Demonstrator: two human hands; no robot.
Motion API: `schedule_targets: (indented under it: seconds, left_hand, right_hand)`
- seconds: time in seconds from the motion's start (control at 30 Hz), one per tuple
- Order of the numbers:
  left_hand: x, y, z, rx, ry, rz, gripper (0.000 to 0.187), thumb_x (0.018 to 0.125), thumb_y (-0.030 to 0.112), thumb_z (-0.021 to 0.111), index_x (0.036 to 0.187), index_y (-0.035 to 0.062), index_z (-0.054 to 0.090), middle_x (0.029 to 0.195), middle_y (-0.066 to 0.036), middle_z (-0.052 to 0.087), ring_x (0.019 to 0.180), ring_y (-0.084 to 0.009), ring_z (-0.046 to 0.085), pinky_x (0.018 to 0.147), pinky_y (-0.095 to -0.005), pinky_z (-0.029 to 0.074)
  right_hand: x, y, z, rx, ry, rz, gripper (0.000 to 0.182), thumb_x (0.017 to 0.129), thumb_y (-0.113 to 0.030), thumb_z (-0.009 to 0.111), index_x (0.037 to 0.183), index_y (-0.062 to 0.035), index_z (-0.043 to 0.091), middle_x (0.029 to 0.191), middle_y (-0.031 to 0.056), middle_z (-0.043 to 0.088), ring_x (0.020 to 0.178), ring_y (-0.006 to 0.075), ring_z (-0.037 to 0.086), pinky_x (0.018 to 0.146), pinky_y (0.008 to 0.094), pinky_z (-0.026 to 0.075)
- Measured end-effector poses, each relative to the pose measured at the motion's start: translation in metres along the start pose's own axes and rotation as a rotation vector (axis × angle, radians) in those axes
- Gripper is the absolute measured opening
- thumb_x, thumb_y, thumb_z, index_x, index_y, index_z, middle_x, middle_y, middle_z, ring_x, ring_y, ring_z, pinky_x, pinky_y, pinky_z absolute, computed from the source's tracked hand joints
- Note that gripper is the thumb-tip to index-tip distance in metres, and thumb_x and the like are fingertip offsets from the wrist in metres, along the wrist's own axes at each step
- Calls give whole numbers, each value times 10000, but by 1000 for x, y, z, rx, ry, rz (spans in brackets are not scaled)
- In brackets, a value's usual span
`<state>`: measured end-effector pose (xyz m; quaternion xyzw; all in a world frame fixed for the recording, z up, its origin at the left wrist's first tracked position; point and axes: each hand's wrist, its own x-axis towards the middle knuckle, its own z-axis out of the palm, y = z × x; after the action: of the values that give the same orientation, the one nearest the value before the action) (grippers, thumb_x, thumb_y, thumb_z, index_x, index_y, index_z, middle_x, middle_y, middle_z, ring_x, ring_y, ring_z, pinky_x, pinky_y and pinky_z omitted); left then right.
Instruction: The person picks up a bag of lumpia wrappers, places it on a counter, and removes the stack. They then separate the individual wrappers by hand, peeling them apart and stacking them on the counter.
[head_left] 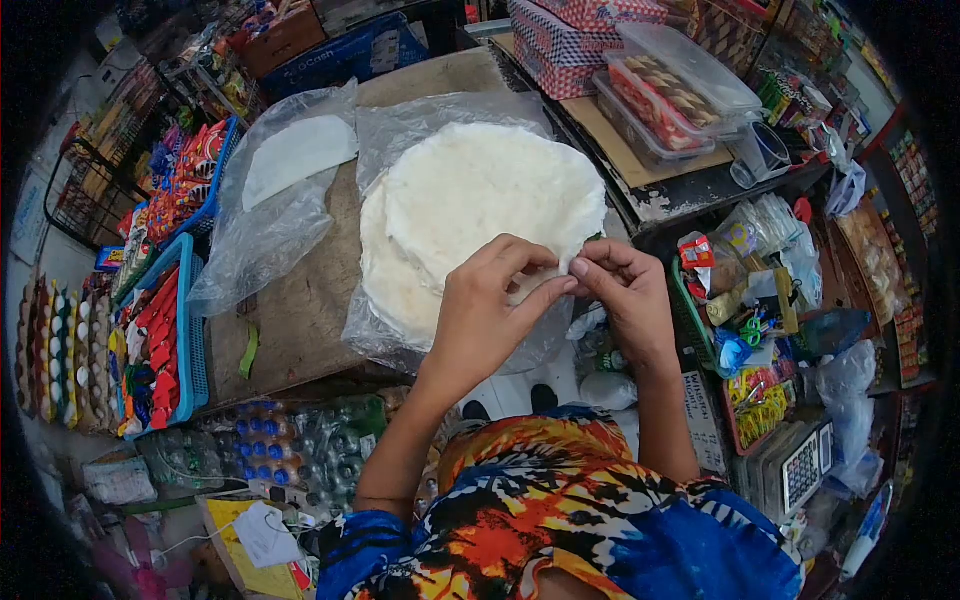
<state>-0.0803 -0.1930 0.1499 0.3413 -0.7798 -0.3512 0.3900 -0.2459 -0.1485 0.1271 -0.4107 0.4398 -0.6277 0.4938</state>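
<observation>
Round white sheets lie overlapped in a stack on clear plastic on the brown table. At the lower right edge of the top sheet, my left hand pinches the rim between thumb and fingers. My right hand is closed on the same rim just beside it, the two thumbs nearly touching. Part of the rim is hidden behind the fingers. To the left, a smaller white piece lies on another plastic sheet.
A green strip lies on the table. Blue baskets of packets stand at the left. Clear food containers sit on the counter at the back right. Bottles stand below the table, and a calculator lies at the right.
</observation>
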Motion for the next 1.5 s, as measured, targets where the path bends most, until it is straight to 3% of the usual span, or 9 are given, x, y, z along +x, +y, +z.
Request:
schedule_targets:
  seconds: [0.47, 0.57, 0.73, 0.97, 1.07, 1.13, 1.27, 1.47, 1.5]
  left_hand:
    - [3, 2, 3, 41, 47, -6, 118, 840, 80, 655, 900, -19, 632, 857, -93, 638, 727, -157, 640, 602, -264, 523]
    - [5, -1, 2, -41, 75, -4, 105, 837, 77, 629, 871, -16, 594, 844, -122, 610, 688, -239, 649, 597, -309, 530]
    - [8, -16, -22, 155, 431, 36, 77, 767, -31, 615, 816, -26, 555, 798, -104, 599, 676, -191, 631, 623, -282, 545]
    - [1, -15, -24, -266, 389, -150, 78, 760, -41, 614, 829, -38, 579, 825, -103, 647, 727, -101, 613, 674, -236, 530]
    - [0, -6, -19, -297, 249, -157, 81, 778, -30, 614, 851, -47, 584, 838, -95, 653, 719, -83, 601, 676, -237, 525]
    - [1, -4, -16, -199, 129, -127, 70, 819, -50, 574, 792, -11, 523, 981, -114, 660, 782, -72, 581, 723, -235, 493]
    - [2, -21, -22, -297, 321, -105, 73, 806, 0, 631, 840, -40, 581, 774, -42, 632, 673, -67, 568, 649, -219, 493]
    - [6, -8, -32, -255, 84, -128, 222, 785, 21, 679, 986, -8, 590, 976, -62, 631, 881, -105, 595, 774, -268, 482]
    - [9, -7, -29, -46, 74, 16, 276, 762, 26, 691, 1014, -5, 584, 990, -62, 626, 896, -109, 595, 775, -268, 481]
  right_hand:
    - [-1, -1, 5, -54, 3, -37, 135, 884, -76, 636, 934, 49, 625, 865, 59, 640, 778, 116, 633, 717, 265, 559]
    - [0, -2, 7, -117, -18, -55, 136, 889, -74, 622, 936, 54, 616, 869, 59, 639, 772, 112, 633, 709, 259, 559]
    - [4, 4, 2, -97, 72, -45, 98, 865, -52, 600, 872, 46, 592, 844, 61, 633, 719, 105, 627, 654, 243, 551]
    - [6, -4, 4, -252, 73, 9, 163, 841, -125, 660, 827, 25, 597, 722, 34, 626, 631, 73, 595, 572, 230, 502]
    - [12, -20, 21, -480, 57, -100, 270, 818, -214, 706, 806, 32, 595, 672, 71, 616, 589, 103, 583, 534, 261, 465]
    - [18, -28, 26, -990, 39, -250, 374, 784, -284, 742, 818, 58, 596, 653, 118, 605, 563, 143, 576, 538, 303, 455]
    - [42, -5, 10, -675, 28, -327, 267, 756, -175, 710, 826, 64, 613, 668, 146, 617, 563, 195, 578, 559, 315, 451]
    - [34, -18, 27, -724, -25, -446, 157, 750, -67, 632, 814, 59, 565, 706, 164, 585, 609, 259, 583, 569, 333, 442]
    - [33, -21, 29, -793, -71, -491, 137, 751, -48, 618, 809, 53, 546, 718, 166, 568, 633, 277, 586, 569, 345, 437]
